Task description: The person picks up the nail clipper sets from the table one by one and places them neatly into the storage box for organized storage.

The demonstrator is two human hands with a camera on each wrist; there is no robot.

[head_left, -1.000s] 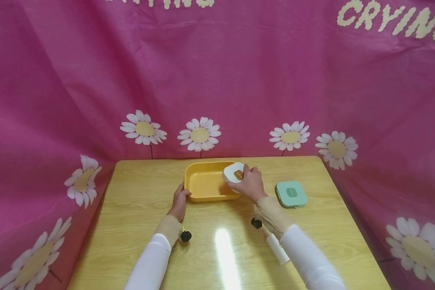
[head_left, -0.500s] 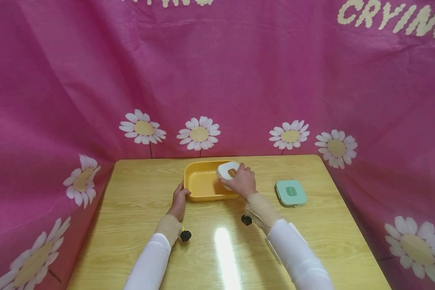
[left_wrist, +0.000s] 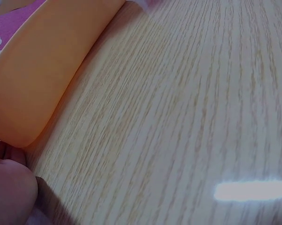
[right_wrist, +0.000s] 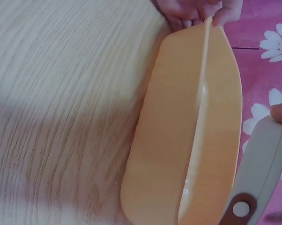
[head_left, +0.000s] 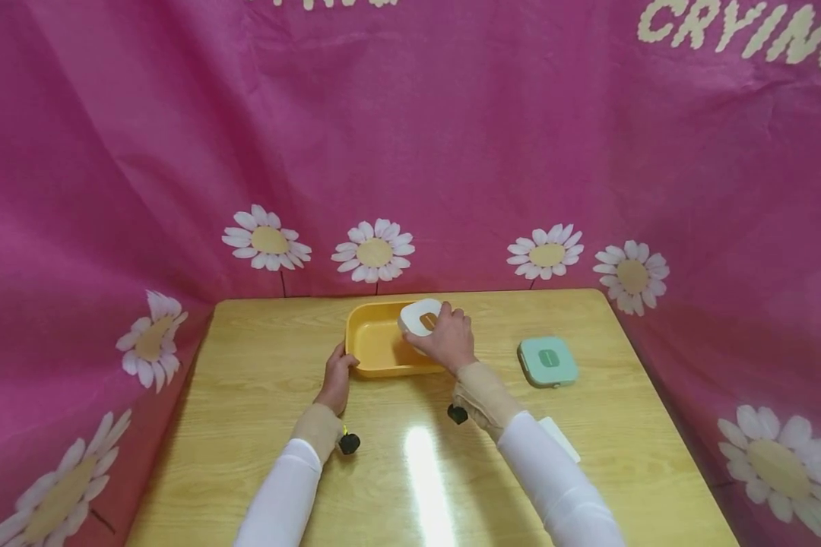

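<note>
A yellow rectangular tub [head_left: 378, 343] rests on the table near its far edge. My left hand [head_left: 335, 378] grips the tub's left end, thumb over the rim, as the right wrist view also shows. Over the tub's right part, my right hand [head_left: 451, 339] holds a white square lidded box [head_left: 416, 315] with a brown patch on top. The box is tilted. In the right wrist view the box's side [right_wrist: 263, 161] shows a brown latch tab with a white button, above the tub. The right hand covers the tub's right end in the head view.
A mint-green square box [head_left: 549, 361] lies on the wooden table [head_left: 260, 441] to the right of the tub. Beside the right sleeve a white object [head_left: 559, 438] is partly hidden. A pink curtain [head_left: 451, 152] with daisies stands behind the table.
My right hand has carried the white box a little to the left, farther over the tub. The left hand keeps its grip on the tub and stays in place.
</note>
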